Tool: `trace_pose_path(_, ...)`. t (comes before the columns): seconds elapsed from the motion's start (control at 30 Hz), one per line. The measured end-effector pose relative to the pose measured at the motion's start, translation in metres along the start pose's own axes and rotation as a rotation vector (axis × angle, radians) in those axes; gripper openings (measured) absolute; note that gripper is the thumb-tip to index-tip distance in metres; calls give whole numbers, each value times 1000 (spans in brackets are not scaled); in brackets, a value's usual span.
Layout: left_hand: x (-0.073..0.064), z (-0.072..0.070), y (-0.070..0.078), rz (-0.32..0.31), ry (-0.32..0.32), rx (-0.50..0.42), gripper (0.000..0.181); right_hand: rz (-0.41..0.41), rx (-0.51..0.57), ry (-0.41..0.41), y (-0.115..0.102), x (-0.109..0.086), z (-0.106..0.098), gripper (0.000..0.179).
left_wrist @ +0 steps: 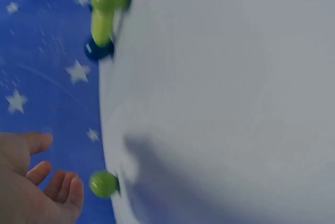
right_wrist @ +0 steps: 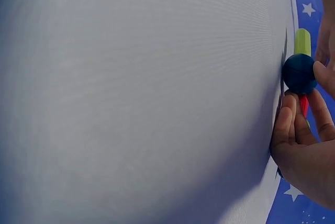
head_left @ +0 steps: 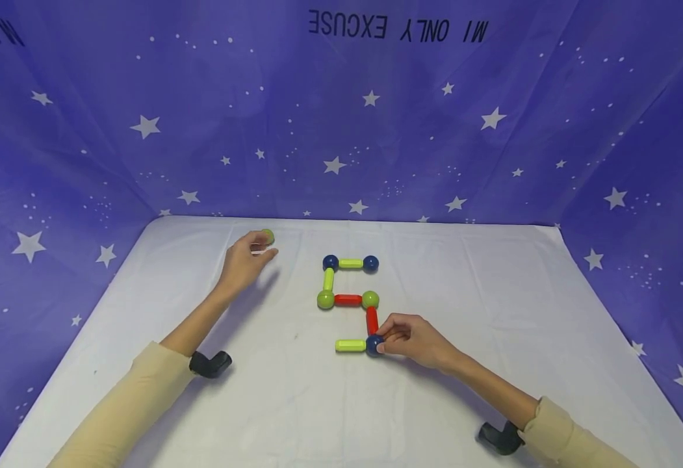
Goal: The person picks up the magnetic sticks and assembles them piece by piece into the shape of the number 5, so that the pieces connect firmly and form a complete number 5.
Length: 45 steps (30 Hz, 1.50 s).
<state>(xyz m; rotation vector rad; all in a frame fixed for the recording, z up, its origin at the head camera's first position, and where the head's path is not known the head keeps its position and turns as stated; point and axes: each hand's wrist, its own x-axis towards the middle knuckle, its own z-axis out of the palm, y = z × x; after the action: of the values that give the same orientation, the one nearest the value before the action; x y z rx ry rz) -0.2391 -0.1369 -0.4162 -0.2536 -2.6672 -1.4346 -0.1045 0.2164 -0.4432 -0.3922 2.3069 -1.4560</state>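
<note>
On the white table lies a zigzag chain of coloured sticks and balls. Its near corner is a dark blue ball (head_left: 373,346), which my right hand (head_left: 416,339) pinches between thumb and fingers; the right wrist view shows the same blue ball (right_wrist: 300,73). A red stick (head_left: 372,321) and a yellow-green stick (head_left: 350,346) join that ball. My left hand (head_left: 245,263) reaches toward a loose green ball (head_left: 268,236) near the far edge. In the left wrist view, a gap shows between the fingers and the green ball (left_wrist: 103,184).
Farther along the chain are two green balls, one of them a left corner (head_left: 325,299), a red stick (head_left: 348,299), yellow-green sticks and two blue balls, the last at the far right end (head_left: 370,263). A purple star-patterned cloth (head_left: 294,130) stands behind the table (head_left: 464,279).
</note>
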Motion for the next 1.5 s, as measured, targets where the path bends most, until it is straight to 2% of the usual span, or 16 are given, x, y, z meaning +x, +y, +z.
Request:
trace_pose_path(0.07, 12, -2, -8, -32, 21, 20, 46, 3, -2, 1, 0, 0, 0, 17)
trace_pose_path(0.23, 33, 2, -24, -96, 21, 75, 58, 2, 4, 3, 1, 1, 0, 17)
trace_pose_path(0.33, 42, 6, -31, -103, 20, 108, 60, -1, 9, 1, 1, 1, 1, 18)
trace_pose_path(0.53, 51, 12, -36, -90, 48, 144, 49, -1, 15, -2, 0, 1, 1, 17)
trace_pose_path(0.7, 50, 11, -33, -102, 50, 130, 42, 4, 13, -2, 0, 1, 1, 18)
trace_pose_path(0.9, 30, 8, -15, -95, -35, 71, 42, 8, 21, 0, -1, 1, 0, 17)
trace_pose_path(1.07, 0, 7, 0, -35, -121, 23, 40, 7, 27, -5, -1, 1, 0, 17)
trace_pose_path(1.23, -29, 12, 8, 31, -180, 15, 39, 15, 17, -4, -1, 1, 0, 18)
trace_pose_path(1.5, -63, 21, 22, 98, -247, -43, 36, 17, 25, -2, 2, 1, 0, 18)
